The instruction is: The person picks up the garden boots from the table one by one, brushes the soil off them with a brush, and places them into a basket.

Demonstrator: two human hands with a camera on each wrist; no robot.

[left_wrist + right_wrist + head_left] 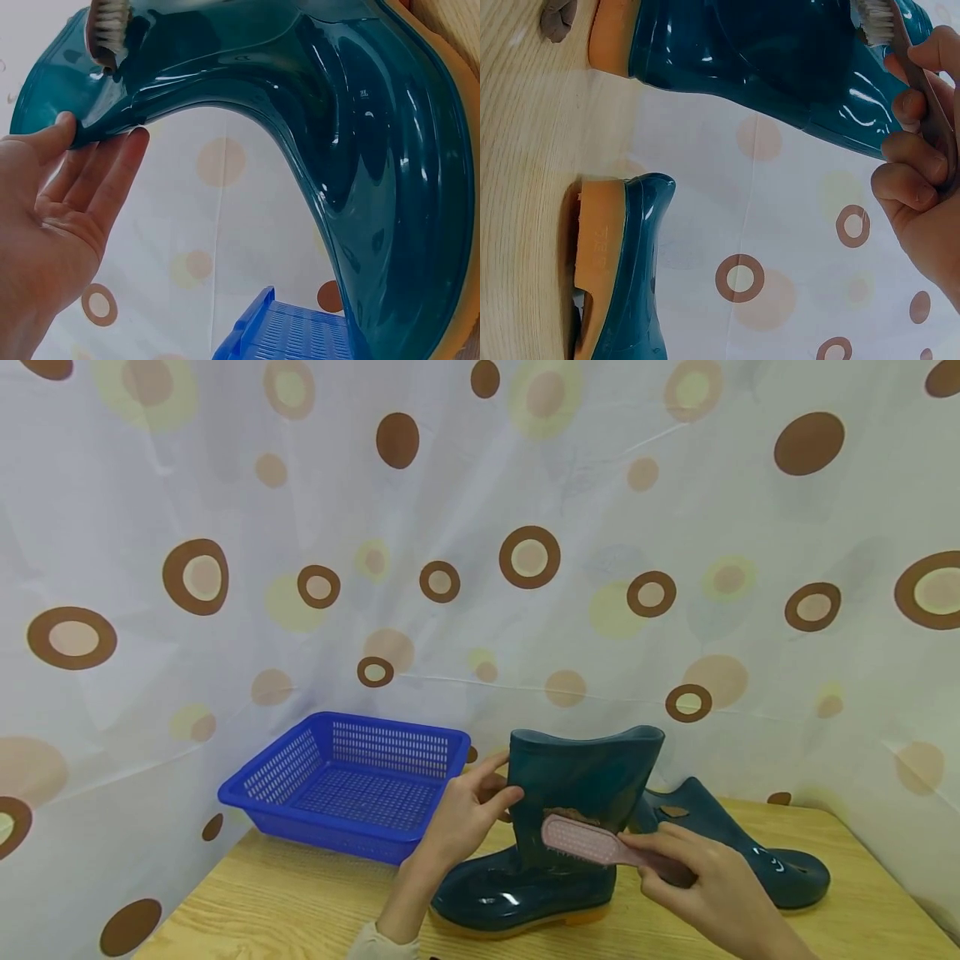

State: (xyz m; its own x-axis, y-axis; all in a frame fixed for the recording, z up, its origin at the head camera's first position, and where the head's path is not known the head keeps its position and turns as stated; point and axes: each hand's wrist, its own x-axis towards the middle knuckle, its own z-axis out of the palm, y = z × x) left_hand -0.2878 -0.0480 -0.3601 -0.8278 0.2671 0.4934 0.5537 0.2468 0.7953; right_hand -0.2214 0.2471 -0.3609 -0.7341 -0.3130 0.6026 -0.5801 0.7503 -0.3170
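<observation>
A dark green rain boot [525,889] with an orange sole stands upright on the table, toe to the left. My left hand [463,814] pinches the left edge of its shaft, thumb in front and fingers behind, as the left wrist view shows [60,202]. My right hand [701,877] grips the handle of a pink scrub brush [581,839]. The brush's white bristles [875,21] face the boot's shaft, just below a brown smear [570,815]. Behind and to the right, a second green rain boot [787,881] has brown patches on its shaft and toe.
A blue plastic basket [341,835] stands at the back left of the wooden table [300,910]. A patterned curtain [465,510] hangs behind and around the table. A small grey-brown lump [557,19] lies on the table in the right wrist view.
</observation>
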